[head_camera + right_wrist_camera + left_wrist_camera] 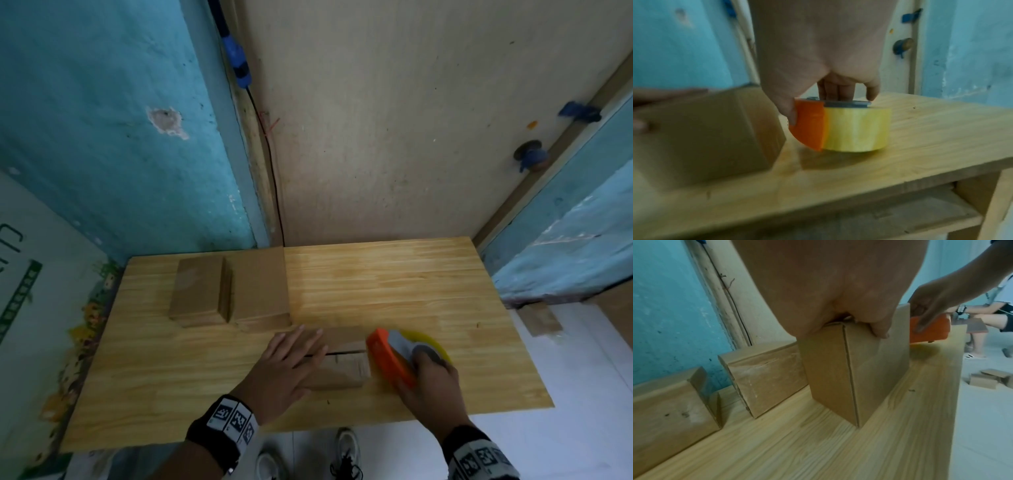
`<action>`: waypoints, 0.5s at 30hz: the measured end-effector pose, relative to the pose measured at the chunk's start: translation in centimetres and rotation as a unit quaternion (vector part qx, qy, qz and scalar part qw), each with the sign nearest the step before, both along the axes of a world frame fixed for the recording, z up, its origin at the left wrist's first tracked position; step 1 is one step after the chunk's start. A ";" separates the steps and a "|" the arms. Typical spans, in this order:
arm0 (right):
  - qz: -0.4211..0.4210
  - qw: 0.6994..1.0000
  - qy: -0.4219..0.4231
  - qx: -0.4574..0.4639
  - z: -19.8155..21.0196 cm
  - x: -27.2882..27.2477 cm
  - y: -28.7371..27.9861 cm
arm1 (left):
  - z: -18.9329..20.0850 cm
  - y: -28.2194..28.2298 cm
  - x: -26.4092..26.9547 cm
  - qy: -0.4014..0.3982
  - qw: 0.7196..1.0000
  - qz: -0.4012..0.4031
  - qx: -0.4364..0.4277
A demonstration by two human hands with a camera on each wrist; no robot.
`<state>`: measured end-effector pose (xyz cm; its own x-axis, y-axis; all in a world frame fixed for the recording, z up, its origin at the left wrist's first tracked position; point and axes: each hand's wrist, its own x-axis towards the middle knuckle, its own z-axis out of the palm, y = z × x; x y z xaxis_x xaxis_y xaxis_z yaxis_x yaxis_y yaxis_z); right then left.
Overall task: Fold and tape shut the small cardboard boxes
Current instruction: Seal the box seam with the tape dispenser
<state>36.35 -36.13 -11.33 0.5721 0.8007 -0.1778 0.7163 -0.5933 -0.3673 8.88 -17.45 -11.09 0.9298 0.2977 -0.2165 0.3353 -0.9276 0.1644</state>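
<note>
Left hand (291,359) flat, fingers straight, pressing box (342,356) flaps. Right hand (428,377) clamped on tape dispenser (394,353), just right of box; seam seemingly runs toward it.

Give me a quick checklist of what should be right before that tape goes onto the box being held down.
1. Left hand flat on the box, steadying it: ok.
2. Right hand grips the tape dispenser: ok.
3. Top flaps fully closed: not ok; the head view shows a gap at the seam.
4. Loose tape end ready at the dispenser: cannot tell.
5. Finished boxes stand apart at the back of the table: ok.
</note>
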 end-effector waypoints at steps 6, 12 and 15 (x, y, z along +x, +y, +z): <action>-0.052 0.948 0.260 0.175 4.2 1.3 1.0 | 0.4 0.2 0.1 -0.009 0.999 0.009 -0.041; -0.018 0.905 0.356 0.233 9.7 0.5 2.5 | 0.5 -0.1 0.0 -0.045 0.996 0.030 -0.077; -0.004 0.902 0.358 0.242 12.0 -0.3 3.5 | 0.4 -0.1 0.0 -0.066 0.993 0.039 -0.091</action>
